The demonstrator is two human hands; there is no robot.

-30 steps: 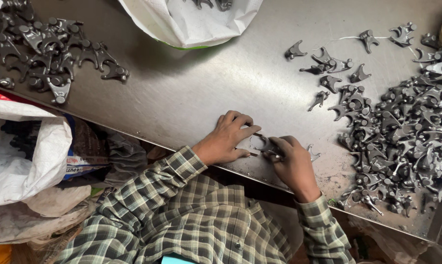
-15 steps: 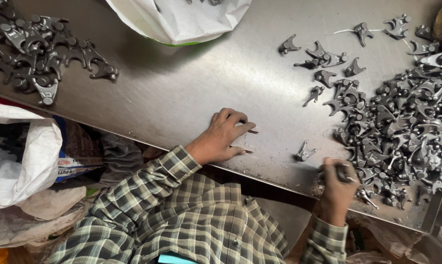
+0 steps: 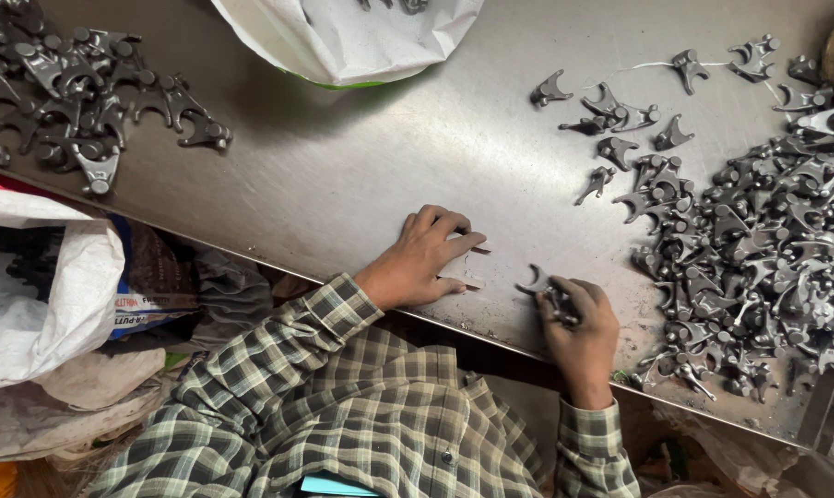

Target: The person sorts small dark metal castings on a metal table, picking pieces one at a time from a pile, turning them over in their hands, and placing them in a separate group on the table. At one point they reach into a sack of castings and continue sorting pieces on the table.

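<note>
Spanning the view, brushed steel tabletop [image 3: 343, 175]; big heap of dark grey forked metal castings [image 3: 758, 249] by its right edge, smaller pile [image 3: 76, 92] at far left corner, white plastic bag [image 3: 352, 37] at far edge. Left hand [image 3: 426, 258] rests near the front edge, fingers loosely spread, pinning thin rods. Right hand [image 3: 578, 318] pinches one forked casting [image 3: 537, 281]. Best gripped by the body, fork clear.

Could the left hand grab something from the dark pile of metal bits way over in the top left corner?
Probably yes, with a long stretch. The left hand rests flat on the steel table, and only bare tabletop lies between it and the left pile. The white bag sits off to the side.
</note>
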